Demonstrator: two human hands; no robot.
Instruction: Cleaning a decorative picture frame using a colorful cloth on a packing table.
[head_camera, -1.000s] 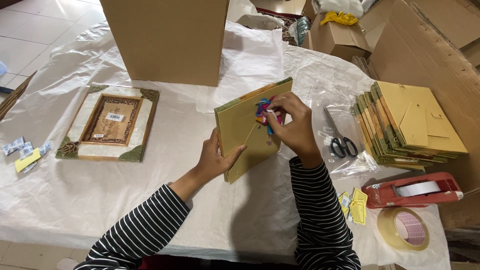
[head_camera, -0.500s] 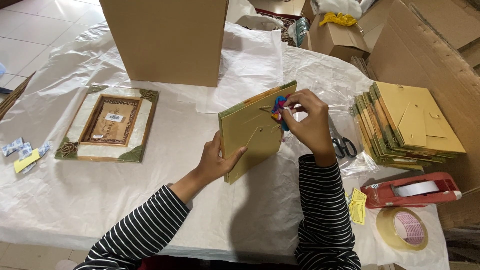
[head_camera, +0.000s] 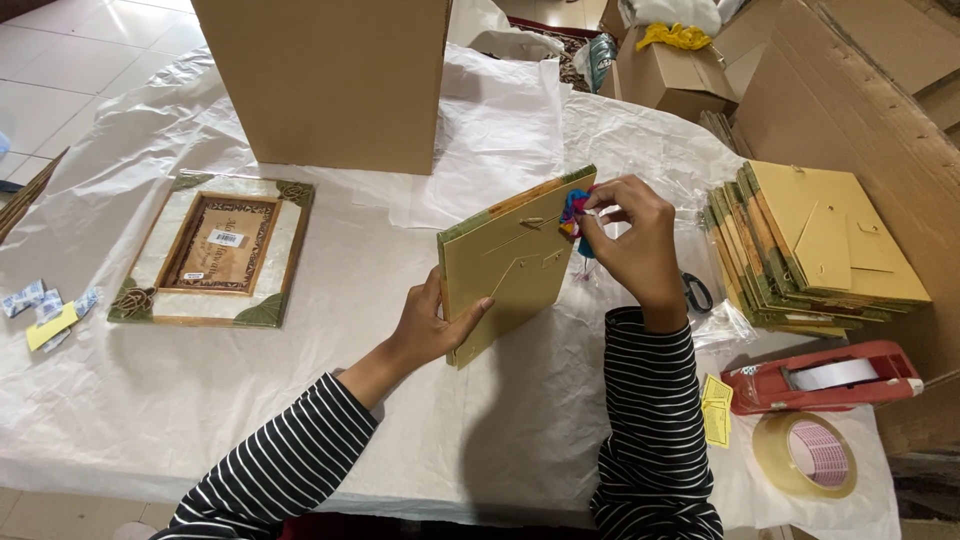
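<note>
In the head view, the left hand (head_camera: 432, 330) grips a picture frame (head_camera: 510, 262) by its lower left edge, thumb across the back and fingers curled behind it, so the frame stands tilted above the table with its yellow cardboard back facing the camera. The back is flat and matte, with a cut-out stand flap and a small metal hanger near the top edge; a green and wooden rim shows along that edge. The right hand (head_camera: 630, 245) sits at the frame's upper right corner, its fingertips pinched shut on a small bright cloth piece (head_camera: 574, 212) of pink and blue, which touches the corner of the frame. Both arms wear black and white striped sleeves.

The table (head_camera: 180, 400) is covered with a crinkled white plastic sheet. On the left lies a second frame (head_camera: 215, 250), face up, flat, rectangular, with pale panels, green corners and a dark brown inner border. Further left lie small packets (head_camera: 45, 310), white and yellow. At the far side stands a tall plain cardboard box (head_camera: 330, 80). To the right sits a neat stack of frames (head_camera: 810, 250), backs up, same yellow card. Scissors (head_camera: 697, 292) peek out just beside the right wrist. Nearer right lie a red tape dispenser (head_camera: 825, 375), a roll of clear tape (head_camera: 805, 455) and yellow tags (head_camera: 716, 410).
</note>
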